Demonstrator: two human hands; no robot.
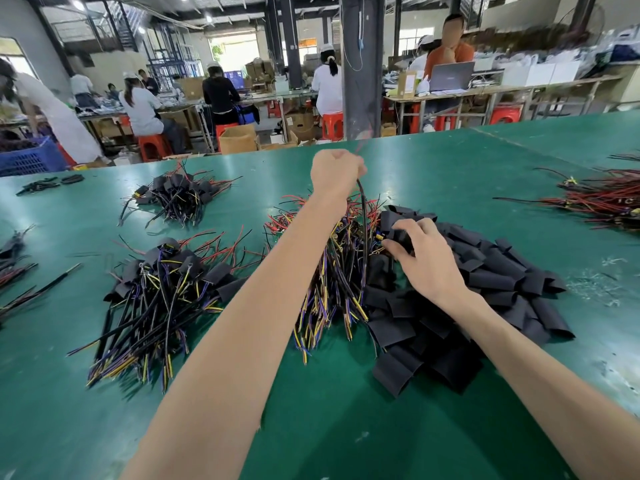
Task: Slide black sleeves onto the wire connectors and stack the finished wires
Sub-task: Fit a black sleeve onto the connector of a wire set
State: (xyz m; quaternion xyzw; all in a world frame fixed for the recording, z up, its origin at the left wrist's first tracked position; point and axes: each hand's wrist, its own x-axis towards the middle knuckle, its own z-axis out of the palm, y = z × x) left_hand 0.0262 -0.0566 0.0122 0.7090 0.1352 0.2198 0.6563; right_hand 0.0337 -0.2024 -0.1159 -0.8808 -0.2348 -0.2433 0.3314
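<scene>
My left hand (336, 172) is raised above the table and grips a wire (363, 216) whose black cable hangs down to the pile of unsleeved wires (332, 271). My right hand (420, 252) reaches into the heap of flat black sleeves (485, 278), its fingers curled round one sleeve at the heap's left edge beside a yellow connector. A stack of finished wires with sleeves (166, 289) lies to the left. A second sleeved stack (180, 195) lies farther back.
The green table (346, 427) carries another bundle of red and black wires (602, 202) at the right edge and loose wires (20, 271) at the left edge. A few black pieces (52, 183) lie at far left. People work at benches behind.
</scene>
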